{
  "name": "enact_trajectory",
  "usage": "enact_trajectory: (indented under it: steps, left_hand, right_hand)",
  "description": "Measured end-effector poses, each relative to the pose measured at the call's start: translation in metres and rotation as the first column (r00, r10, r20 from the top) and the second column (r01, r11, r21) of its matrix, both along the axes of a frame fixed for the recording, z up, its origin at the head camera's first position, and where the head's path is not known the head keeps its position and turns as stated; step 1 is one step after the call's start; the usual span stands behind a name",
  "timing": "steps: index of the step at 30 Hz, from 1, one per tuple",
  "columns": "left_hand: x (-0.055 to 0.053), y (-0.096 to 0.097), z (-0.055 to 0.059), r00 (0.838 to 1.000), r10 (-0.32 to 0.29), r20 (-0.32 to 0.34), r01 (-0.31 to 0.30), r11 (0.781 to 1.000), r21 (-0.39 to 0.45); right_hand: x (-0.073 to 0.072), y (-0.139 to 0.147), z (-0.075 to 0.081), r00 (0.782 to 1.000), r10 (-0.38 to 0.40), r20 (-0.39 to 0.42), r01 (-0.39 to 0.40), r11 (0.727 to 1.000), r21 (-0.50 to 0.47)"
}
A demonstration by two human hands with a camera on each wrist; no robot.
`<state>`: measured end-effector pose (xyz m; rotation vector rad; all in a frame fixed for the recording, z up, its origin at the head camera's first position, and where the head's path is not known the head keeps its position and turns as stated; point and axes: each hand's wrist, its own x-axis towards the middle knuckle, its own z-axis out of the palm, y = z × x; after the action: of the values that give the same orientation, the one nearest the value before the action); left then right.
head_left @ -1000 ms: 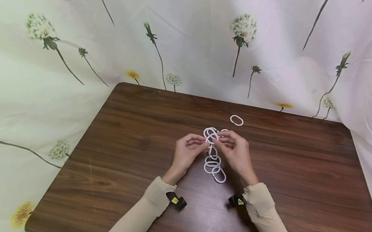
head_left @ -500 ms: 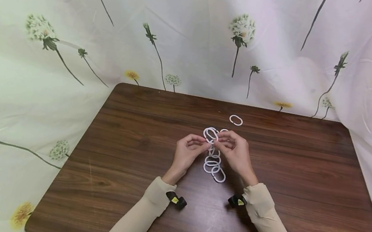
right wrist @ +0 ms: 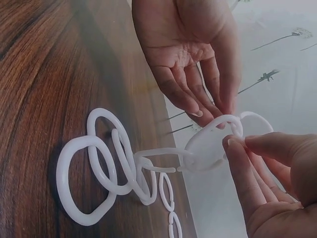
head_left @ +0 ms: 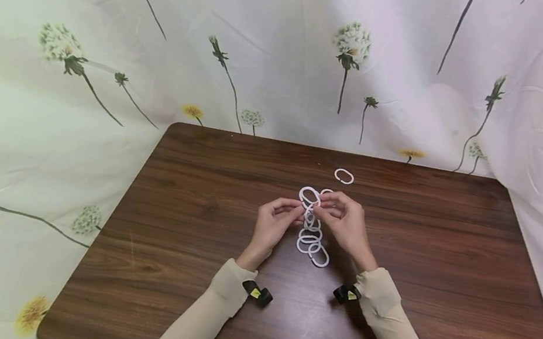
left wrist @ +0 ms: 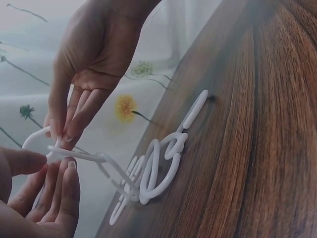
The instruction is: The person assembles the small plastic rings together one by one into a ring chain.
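My left hand (head_left: pixel 273 224) and right hand (head_left: pixel 346 224) meet over the table, thumbs facing each other. Between them are white oval plastic links (head_left: pixel 309 194), each with a small gap in its side. In the left wrist view, my left thumb and fingers pinch a link (left wrist: pixel 74 153) at its end. My right thumb and fingertips grip a link beside it, as the right wrist view shows at the upper link (right wrist: pixel 213 136). A chain of several joined links (right wrist: pixel 86 181) hangs from there and trails onto the tabletop toward me. Fingertips partly hide where the held links meet.
One loose white link (head_left: pixel 344 176) lies near the back edge of the brown wooden table (head_left: pixel 195 181). Another link (head_left: pixel 327 191) shows partly behind my right fingers. A flower-printed cloth (head_left: pixel 280 46) hangs right behind the table.
The links between my fingertips have shifted: the lower one has dropped and turned, while the upper ones overlap more closely. My left fingertips have edged slightly down. The chain's lower end stays put.
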<state>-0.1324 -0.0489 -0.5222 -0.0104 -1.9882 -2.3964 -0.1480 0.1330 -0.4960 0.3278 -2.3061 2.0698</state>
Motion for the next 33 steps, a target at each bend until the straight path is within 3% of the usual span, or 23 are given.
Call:
enact_trajectory:
  steps: [15,25,33]
  left_hand:
    - [0.0,-0.001,0.0,0.999,0.038,0.013,-0.039,0.998,0.044]
    - [-0.003,-0.008,0.002,0.998,0.07,0.006,-0.07,0.997,0.022]
    - [-0.004,-0.012,0.004,0.995,0.103,0.017,-0.103,0.995,-0.005]
  right_hand:
    - [-0.001,-0.002,-0.002,0.999,0.036,-0.023,-0.035,0.998,0.058]
    - [-0.008,0.014,0.004,0.996,-0.043,-0.072,0.057,0.977,0.204]
    - [-0.02,0.029,-0.005,0.989,-0.068,-0.133,0.108,0.939,0.325]
